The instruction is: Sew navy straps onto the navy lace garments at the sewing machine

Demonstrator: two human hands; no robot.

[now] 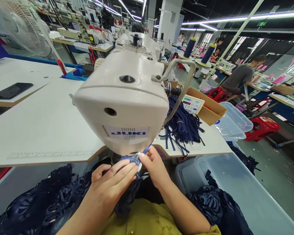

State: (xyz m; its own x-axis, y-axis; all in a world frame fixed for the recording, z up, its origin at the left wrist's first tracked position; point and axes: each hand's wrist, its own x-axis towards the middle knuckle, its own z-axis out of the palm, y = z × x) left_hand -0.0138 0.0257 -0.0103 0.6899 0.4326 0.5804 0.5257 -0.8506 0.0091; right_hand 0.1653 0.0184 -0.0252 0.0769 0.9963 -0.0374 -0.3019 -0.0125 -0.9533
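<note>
A white JUKI sewing machine [122, 107] fills the middle, and its head hides the needle area. Below it, navy lace-like fabric [127, 159] lies at the machine's front edge and hangs toward my lap. My left hand [115, 179] rests on this fabric, fingers stretched flat and together, thumb apart. Close beside it, my right hand [155, 164] pinches a narrow blue strap [147, 148] between thumb and finger, right by the needle area. My left fingertips almost meet my right thumb.
A pile of navy straps [182, 120] lies right of the machine, by a control panel [193, 103] and a cardboard box [208, 109]. Plastic bins [235, 179] with navy garments flank my lap. A phone [12, 90] lies left. Other people sit farther back.
</note>
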